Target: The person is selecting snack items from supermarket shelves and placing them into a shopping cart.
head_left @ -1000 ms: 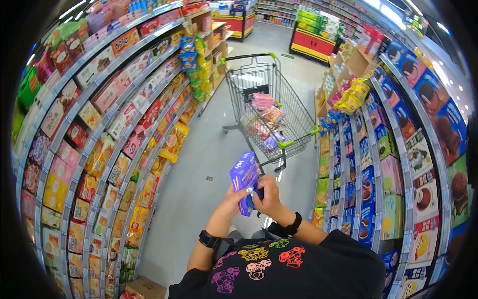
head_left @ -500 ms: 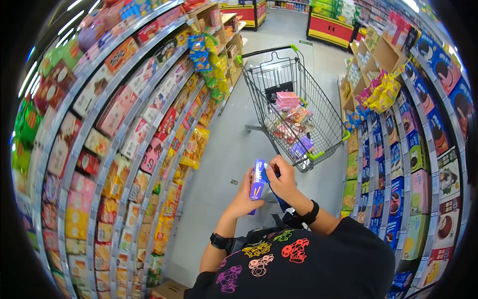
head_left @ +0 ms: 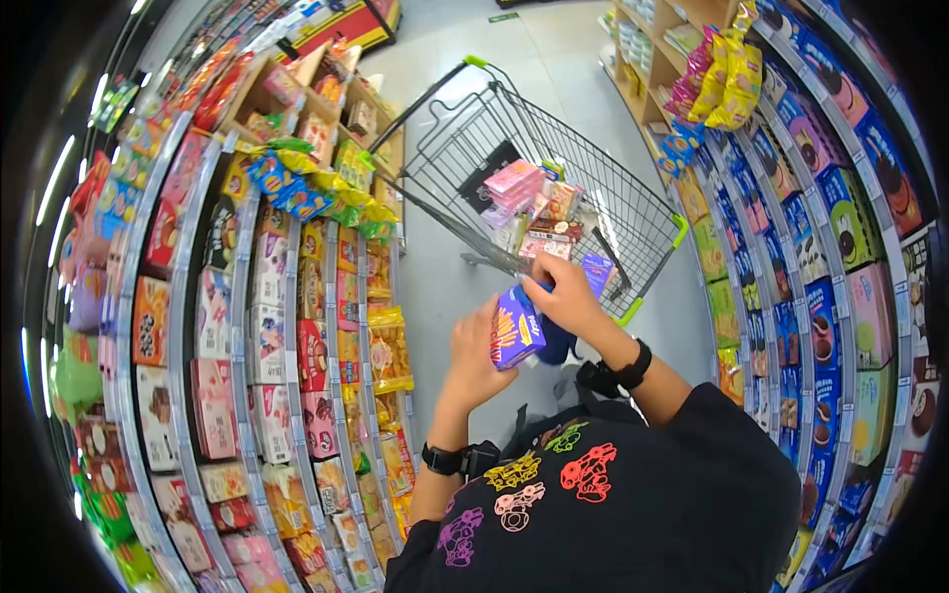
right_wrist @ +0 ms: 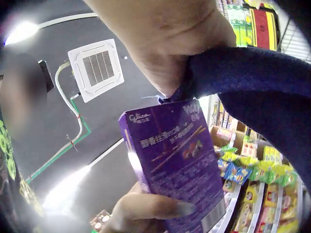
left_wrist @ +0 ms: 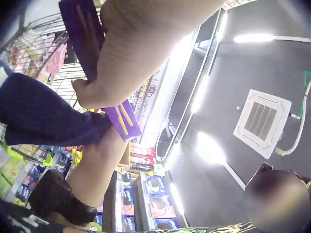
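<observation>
My left hand (head_left: 474, 351) grips a purple box of biscuit sticks (head_left: 519, 331) around its side, in front of my chest. In the right wrist view the back of the box (right_wrist: 180, 160) faces the camera, with the left thumb laid across it. My right hand (head_left: 571, 298) holds a dark blue cloth (head_left: 559, 341) that hangs down beside the box. Seen from the right wrist, the cloth (right_wrist: 228, 73) comes out from under the right hand (right_wrist: 170, 39) right at the box's top edge. Most of the right fingertips are hidden.
A wire shopping cart (head_left: 643, 188) with several packets and boxes inside stands just ahead. Shelves of snacks (head_left: 213, 326) line the left, and shelves of biscuit boxes (head_left: 825, 267) line the right. Hanging bags (head_left: 727, 84) jut out at the right shelf's end.
The box has been turned, so its front picture now faces up. My right hand has shifted with the cloth to the box's far end. The view has swung and the cart appears nearer.
</observation>
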The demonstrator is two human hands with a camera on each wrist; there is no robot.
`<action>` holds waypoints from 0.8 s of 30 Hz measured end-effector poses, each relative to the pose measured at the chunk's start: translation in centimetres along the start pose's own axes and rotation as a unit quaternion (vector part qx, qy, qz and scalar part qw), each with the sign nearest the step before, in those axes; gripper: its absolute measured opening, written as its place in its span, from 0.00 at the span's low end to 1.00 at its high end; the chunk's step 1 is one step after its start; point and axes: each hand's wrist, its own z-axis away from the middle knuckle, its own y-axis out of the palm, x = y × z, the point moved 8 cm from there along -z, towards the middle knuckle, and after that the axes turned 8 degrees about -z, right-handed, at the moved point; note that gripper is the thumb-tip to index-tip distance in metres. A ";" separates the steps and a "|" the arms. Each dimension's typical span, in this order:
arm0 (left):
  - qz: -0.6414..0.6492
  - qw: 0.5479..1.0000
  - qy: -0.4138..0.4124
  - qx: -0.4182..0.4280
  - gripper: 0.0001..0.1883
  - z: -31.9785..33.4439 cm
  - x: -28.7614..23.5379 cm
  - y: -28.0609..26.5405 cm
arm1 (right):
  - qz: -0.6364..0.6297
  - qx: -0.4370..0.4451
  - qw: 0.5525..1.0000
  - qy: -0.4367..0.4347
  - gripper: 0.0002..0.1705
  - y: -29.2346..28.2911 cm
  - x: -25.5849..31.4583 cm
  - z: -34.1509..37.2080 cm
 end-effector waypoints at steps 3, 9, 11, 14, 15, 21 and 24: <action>0.046 0.999 -0.028 -0.008 0.47 -2.2 1.5 1.1 | -0.015 0.009 1.000 -0.022 0.14 -0.4 0.6 -1.1; 0.106 0.993 0.030 0.035 0.46 -6.3 1.5 2.8 | -0.032 -0.018 0.999 -0.016 0.12 -2.3 -0.4 -0.6; 0.141 0.981 0.095 0.089 0.46 -7.4 0.6 3.5 | 0.009 -0.103 0.995 -0.013 0.12 -4.3 -0.5 -0.7; 0.240 0.958 0.107 0.117 0.46 -8.3 -0.3 3.6 | 0.026 -0.225 0.973 0.034 0.11 -7.2 -2.5 -0.7; 0.304 0.938 0.095 0.136 0.45 -8.6 -0.5 3.5 | -0.052 -0.236 0.968 0.061 0.11 -7.7 -3.5 -0.7; 0.520 0.818 0.143 0.201 0.44 -8.4 0.3 2.6 | -0.327 -0.237 0.895 0.187 0.13 -2.9 -1.4 0.1; 0.617 0.759 0.071 0.197 0.43 -8.2 3.4 2.7 | -0.352 -0.152 0.907 0.173 0.14 0.7 -2.8 -0.8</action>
